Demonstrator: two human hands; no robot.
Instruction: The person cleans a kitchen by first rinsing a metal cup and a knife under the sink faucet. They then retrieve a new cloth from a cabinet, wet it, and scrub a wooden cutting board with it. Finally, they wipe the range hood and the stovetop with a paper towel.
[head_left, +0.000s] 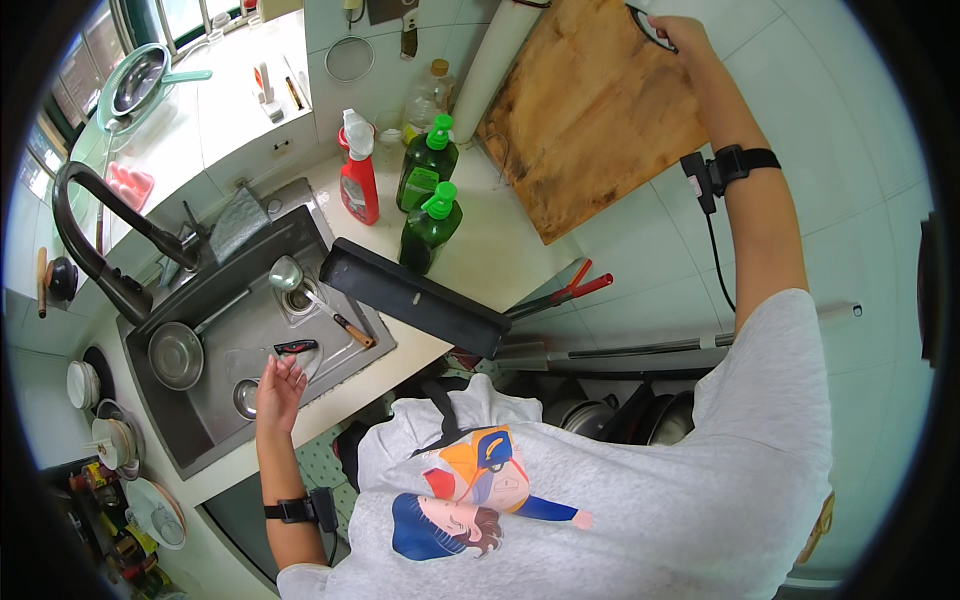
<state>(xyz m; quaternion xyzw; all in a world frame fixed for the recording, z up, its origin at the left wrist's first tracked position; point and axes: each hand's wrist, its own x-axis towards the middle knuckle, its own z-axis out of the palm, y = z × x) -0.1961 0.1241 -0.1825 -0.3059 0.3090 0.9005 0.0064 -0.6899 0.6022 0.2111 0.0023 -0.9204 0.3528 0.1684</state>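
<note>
My right hand (684, 39) grips the black handle (649, 28) at the upper corner of a large, stained wooden cutting board (600, 112). The board leans upright by the tiled wall at the back of the counter. Over the near edge of the grey sink (225, 341), my left hand (280, 390) is raised with its fingers loosely apart, holding nothing. A knife with a black and red handle (296, 346), a ladle (286, 274), a metal pan (176, 355) and a small metal bowl (245, 397) lie in the sink.
A long black tray (412, 296) juts over the counter edge. Behind it stand two green pump bottles (426, 169), a red spray bottle (359, 180) and a clear plastic bottle (430, 97). A dark faucet (112, 281) arches over the sink. Red-handled tool (577, 289) projects beside the counter.
</note>
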